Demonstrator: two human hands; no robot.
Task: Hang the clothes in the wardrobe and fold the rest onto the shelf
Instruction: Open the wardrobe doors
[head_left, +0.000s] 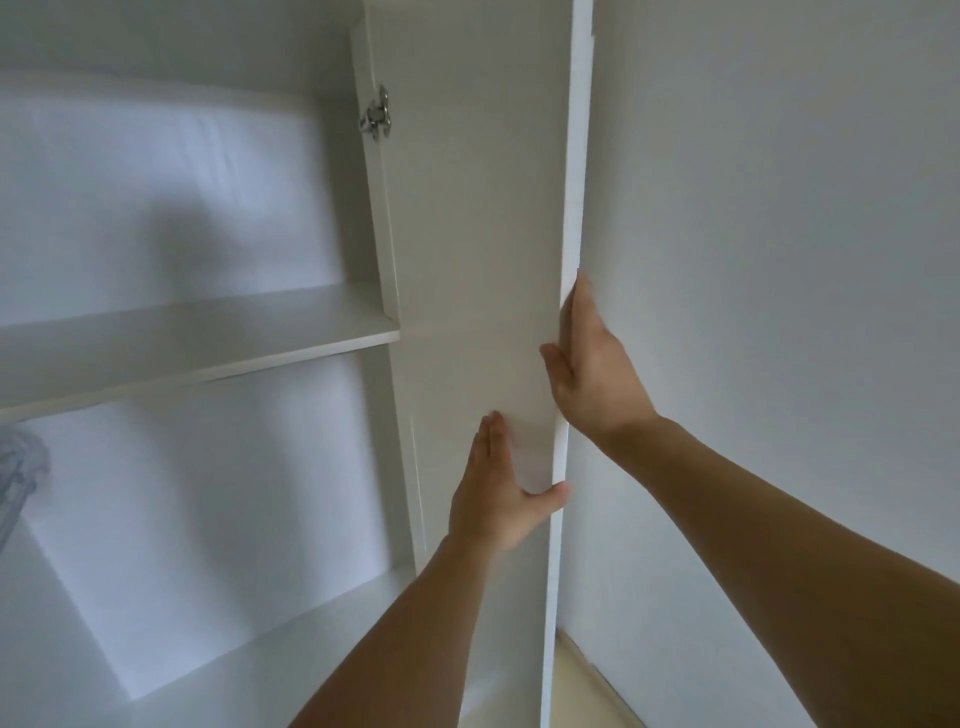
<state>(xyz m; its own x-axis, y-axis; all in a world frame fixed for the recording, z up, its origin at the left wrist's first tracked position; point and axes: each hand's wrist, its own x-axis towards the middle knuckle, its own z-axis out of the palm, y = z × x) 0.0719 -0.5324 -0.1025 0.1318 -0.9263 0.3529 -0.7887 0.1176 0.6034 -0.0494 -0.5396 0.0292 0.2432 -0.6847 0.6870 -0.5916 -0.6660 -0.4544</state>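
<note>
- The wardrobe door (467, 260) stood swung wide open, its inner face toward the camera and its free edge running down the middle of the view; everything below is placed from that door.
- The right hand (592, 374) wrapped the door's free edge, thumb on the inner face and fingers hidden behind the panel, closed lightly on the edge.
- The left hand (498, 499) lay below it on the inner face, palm flat and fingers extended, thumb hooked over the same edge; it pressed on the door without closing around anything.
- Left of the door, a white shelf (197, 343) sat bare, and a hinge (376, 114) showed high on the door's inner side.
- Far left of the door, at the frame's margin, a blurred grey garment (21, 467) appeared, possibly on hangers; I could not tell more.
- No clothing was in either hand, so the task seemed barely begun.
- To do this step well, the door should likely be guided steadily by its edge, keeping fingers clear of the hinge side and the nearby wall (779, 260).
</note>
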